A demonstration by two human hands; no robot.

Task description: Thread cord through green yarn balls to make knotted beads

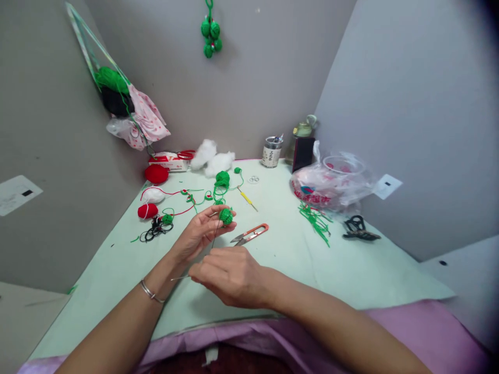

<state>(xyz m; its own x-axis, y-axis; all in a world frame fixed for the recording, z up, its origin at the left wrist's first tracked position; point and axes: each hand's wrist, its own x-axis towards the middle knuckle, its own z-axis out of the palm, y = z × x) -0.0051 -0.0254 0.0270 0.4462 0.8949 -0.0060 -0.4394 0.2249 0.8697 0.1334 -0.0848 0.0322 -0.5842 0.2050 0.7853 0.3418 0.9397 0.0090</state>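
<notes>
My left hand (200,230) pinches a small green crocheted ball (226,216) at its fingertips, above the pale green table cover (351,265). A dark thread runs from the ball down to my right hand (230,275). That hand is closed on a thin metal needle (180,278), whose tip sticks out to the left. Orange-handled thread snips (251,234) lie on the table just beyond my right hand.
Green yarn (222,179), red yarn balls (156,174), white stuffing (212,156), a crochet hook (247,199) and black cord (156,228) lie at the back left. A plastic bag (331,182), green scraps (315,221) and a jar (272,151) sit at the right back. Walls close in on three sides.
</notes>
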